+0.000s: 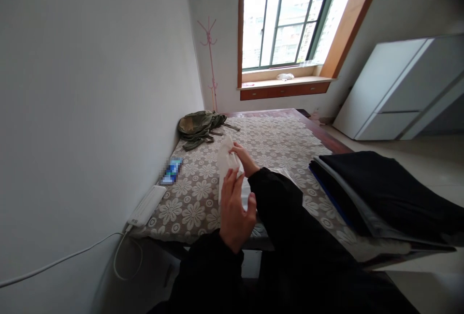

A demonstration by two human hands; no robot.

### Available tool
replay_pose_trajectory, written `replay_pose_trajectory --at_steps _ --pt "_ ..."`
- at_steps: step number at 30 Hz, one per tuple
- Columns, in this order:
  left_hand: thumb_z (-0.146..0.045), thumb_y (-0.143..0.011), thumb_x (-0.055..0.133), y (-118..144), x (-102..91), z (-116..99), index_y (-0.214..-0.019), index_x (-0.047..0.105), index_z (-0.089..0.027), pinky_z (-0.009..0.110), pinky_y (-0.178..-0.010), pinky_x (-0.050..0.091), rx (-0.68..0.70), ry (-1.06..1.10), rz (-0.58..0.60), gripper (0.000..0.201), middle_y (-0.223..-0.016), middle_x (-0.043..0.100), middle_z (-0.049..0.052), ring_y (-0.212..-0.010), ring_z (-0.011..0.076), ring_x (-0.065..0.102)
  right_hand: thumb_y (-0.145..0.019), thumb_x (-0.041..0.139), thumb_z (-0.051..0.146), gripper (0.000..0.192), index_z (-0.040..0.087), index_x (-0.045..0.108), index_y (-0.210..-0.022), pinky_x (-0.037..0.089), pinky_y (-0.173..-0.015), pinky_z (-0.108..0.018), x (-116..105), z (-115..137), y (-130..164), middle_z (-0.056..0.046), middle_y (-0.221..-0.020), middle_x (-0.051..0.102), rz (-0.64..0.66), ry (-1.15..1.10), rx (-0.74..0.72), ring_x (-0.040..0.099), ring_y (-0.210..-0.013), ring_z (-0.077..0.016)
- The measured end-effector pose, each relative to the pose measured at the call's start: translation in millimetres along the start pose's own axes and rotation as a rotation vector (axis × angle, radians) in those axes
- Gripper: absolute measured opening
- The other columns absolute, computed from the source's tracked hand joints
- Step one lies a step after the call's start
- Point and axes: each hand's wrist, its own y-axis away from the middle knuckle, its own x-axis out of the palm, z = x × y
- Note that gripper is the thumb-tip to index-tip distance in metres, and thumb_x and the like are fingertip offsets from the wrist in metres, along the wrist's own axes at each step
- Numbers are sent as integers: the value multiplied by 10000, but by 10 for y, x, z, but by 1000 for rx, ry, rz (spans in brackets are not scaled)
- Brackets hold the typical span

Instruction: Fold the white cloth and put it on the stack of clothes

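Flower-patterned desk, from where I stand: right hand pinches thin white material at twelve o'clock, probably keeping it raised; left hand loosely spread, hold unclear.

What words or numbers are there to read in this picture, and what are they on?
None can be read.
White power strip: small dark marks near its cable end, too small to read.
Blue thing by the wall: blurred into squares, so I can't tell.
White cloth-like thing: no writing that I can see.
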Motion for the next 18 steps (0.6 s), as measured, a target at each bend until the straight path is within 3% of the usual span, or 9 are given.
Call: replay_pose_trajectory --at_steps 4,9,14,18 --pt "-202 -912 537 68 445 -203 -1491 474 -193 519 -1292 207 82 18 211 583 -1611 417 86 -1548 283 250 -612 565 317 448 170 656 -1026 482 -794 -303 -825 -131 179 -20 -877 693 -124 12 -10 597 -826 -202" --pt "-237 -876 570 238 990 -291 -1487 481 -185 550 -1302 147 136 38 426 619 -1618 414 80 -1543 297 253 -622 656 320 610 205 659 -1222 475 -975 -376 -1588 -325 519 -81 -1195 700 -235 151 27 629 -1093 -266" --pt "-300 -896 543 406 1248 -245 -1526 442 -195 601 -1290 93 144 19 521 647 -1622 406 94 -1546 340 227 -598 727 242 783 237 618 -1374 468 -1038 -436 -1865 -483 802 -135 -1295 671 -177 251 -33 634 -1169 -288" --pt "-336 -911 518 462 1234 -216 -1549 412 -186 587 -1291 68 189 -58 566 664 -1644 371 81 -1557 346 178 -627 596 197 666 229 697 -1285 352 -1173 -480 -1913 -610 808 -88 -1337 674 -68 429 -96 573 -1282 -294"
